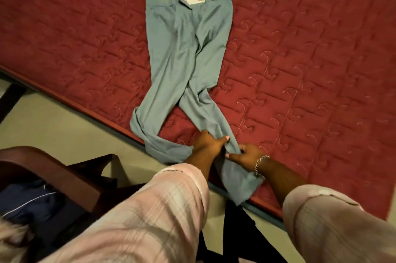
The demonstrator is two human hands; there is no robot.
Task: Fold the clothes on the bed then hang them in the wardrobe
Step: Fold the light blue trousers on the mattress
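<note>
- Head view, looking down: I see a pair of grey-blue tailored trousers point(188, 48) lying flat on the dark red quilted bedspread point(310, 59), waistband at the far end with its pale lining showing, legs running toward me and crossing below the knee.
- One trouser leg curls off to my left and doubles back near the bed's edge; the other runs down to the right, its hem hanging just over the edge.
- My left hand point(209, 143) is on the right-running leg just below the crossing, fingers curled over the cloth and thumb stretched out on top, gripping a fold of it.
- My right hand point(248, 153) sits just beside the left, touching the same leg, fingers bent and pinching the fabric; a silver chain bracelet point(260, 164) hangs at that wrist.
- Both forearms come out of rolled pink plaid sleeves point(150, 209).
- At lower left, beside the bed, a dark wooden chair point(55, 168) holds a dark navy garment point(32, 205) on its seat.
- Beige floor point(53, 125) shows between chair and bed.
</note>
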